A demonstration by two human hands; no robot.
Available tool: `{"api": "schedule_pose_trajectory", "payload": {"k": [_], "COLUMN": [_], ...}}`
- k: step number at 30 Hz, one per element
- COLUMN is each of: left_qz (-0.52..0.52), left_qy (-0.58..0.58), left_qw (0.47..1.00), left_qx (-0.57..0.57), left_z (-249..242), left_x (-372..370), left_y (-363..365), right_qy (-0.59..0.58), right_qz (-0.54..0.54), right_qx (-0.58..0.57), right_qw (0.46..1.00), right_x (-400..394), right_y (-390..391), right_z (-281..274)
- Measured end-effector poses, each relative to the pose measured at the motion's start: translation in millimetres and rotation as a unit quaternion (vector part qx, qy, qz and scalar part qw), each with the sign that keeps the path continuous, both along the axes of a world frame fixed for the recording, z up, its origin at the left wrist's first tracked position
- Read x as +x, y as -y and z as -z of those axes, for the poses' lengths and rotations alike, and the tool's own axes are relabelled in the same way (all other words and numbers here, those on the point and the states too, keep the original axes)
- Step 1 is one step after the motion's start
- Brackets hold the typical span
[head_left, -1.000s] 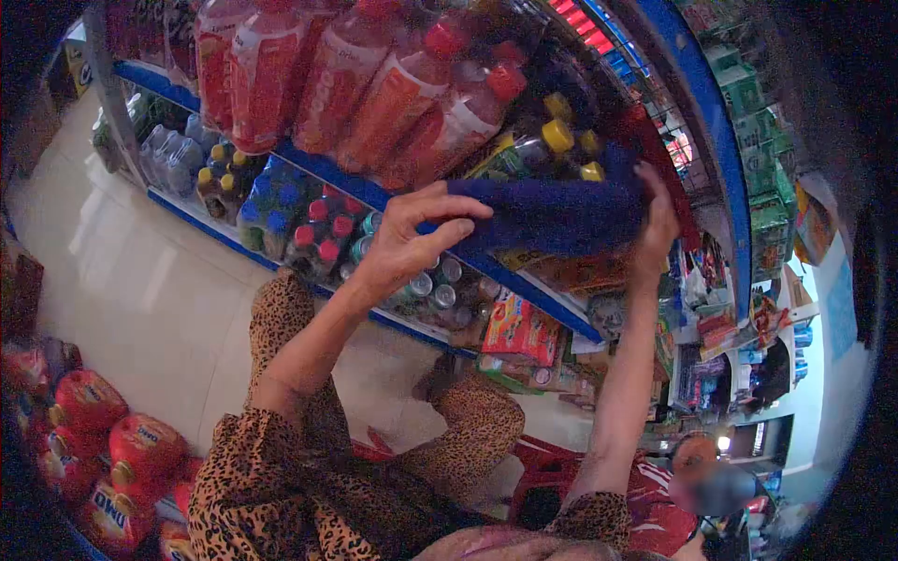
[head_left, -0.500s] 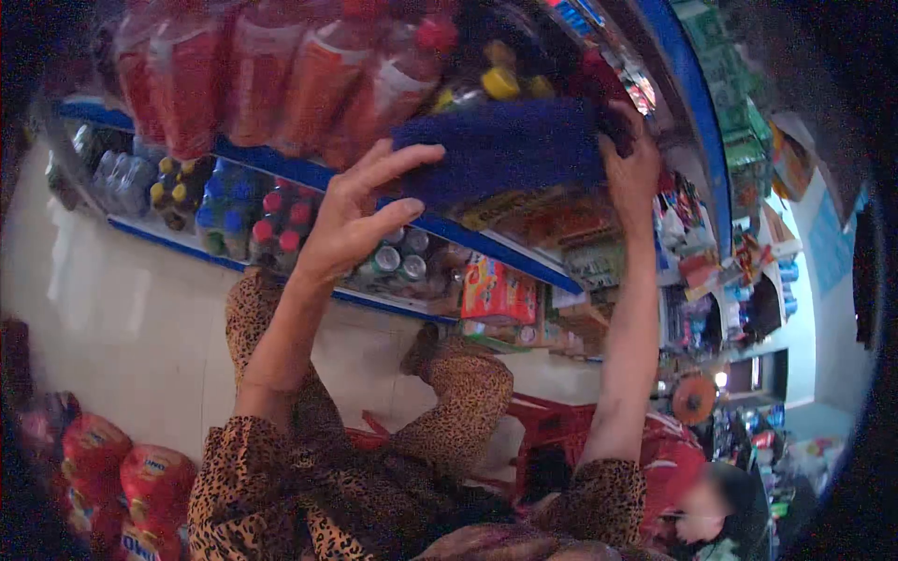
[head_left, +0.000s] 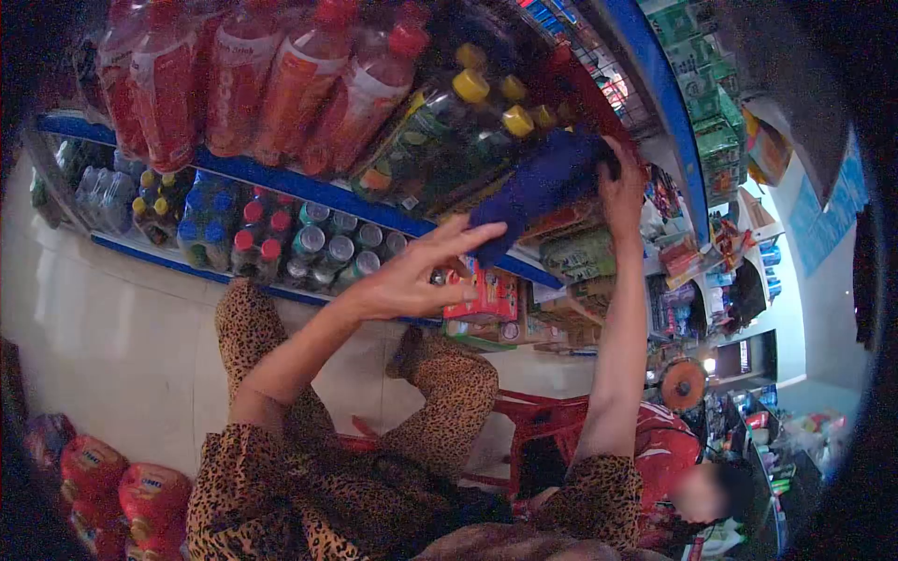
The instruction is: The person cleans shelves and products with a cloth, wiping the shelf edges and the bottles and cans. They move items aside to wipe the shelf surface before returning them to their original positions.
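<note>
A dark blue cloth (head_left: 547,182) stretches slantwise between my hands, over the shelf edge. Its upper right end is in my right hand (head_left: 624,194), fingers bent around it. At the lower left end is my left hand (head_left: 409,273), with index finger and thumb stretched out and apart; the index fingertip overlaps the cloth's edge. Just behind the cloth stand yellow-capped bottles (head_left: 426,131) of dark drink. Red-capped bottles (head_left: 318,93) of reddish drink fill the same shelf to the left.
The blue-edged lower shelf (head_left: 168,243) holds packs of small bottles and cans (head_left: 327,248). A red box (head_left: 486,297) stands beyond my left hand. Red packages (head_left: 154,500) sit on the tiled floor. To the right are a red plastic chair (head_left: 538,425) and a person in red (head_left: 659,449).
The blue cloth has gone from a broad spread to a narrower, slanted strip. My left hand has moved right and down, and the yellow-capped bottles have come into fuller view.
</note>
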State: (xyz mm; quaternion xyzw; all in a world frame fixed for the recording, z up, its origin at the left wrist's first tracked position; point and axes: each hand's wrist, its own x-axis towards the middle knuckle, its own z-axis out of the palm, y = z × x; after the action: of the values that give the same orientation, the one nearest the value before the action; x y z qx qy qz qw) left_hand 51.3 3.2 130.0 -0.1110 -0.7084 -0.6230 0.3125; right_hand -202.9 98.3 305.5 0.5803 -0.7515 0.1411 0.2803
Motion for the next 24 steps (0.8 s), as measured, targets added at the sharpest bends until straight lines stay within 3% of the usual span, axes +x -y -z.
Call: {"api": "schedule_pose_trajectory", "payload": {"k": [3,6,15,18,21,24], "left_qz": [0.073,0.042,-0.008,-0.020,0.037,-0.064], "left_qy": [-0.025,-0.005,0.016,0.049,0.086,0.050], "left_qw": [0.995,0.999,0.995,0.995,0.994,0.994], "left_qx": [0.056,-0.028,-0.102,-0.089,-0.047,-0.077], "left_z": [3,1,19,17,7,12], "left_x": [-12,-11,-25,-20,-12,-10], "left_y": [-12,-15,-31,-28,-16,-12], "right_qy": [-0.100,-0.055,-0.058,0.032,0.116,0.126], "right_qz": [0.024,0.033,0.059,0.105,0.148,0.117], "right_qx": [-0.005,0.001,-0.039,-0.016,-0.003,-0.035], "right_qw": [0.995,0.998,0.996,0.994,0.982,0.984], "right_x": [-22,-21,-21,-26,-19,-10], "right_y": [-14,-30,-90,-102,-110,-112], "right_z": [8,6,52,65,67,65]}}
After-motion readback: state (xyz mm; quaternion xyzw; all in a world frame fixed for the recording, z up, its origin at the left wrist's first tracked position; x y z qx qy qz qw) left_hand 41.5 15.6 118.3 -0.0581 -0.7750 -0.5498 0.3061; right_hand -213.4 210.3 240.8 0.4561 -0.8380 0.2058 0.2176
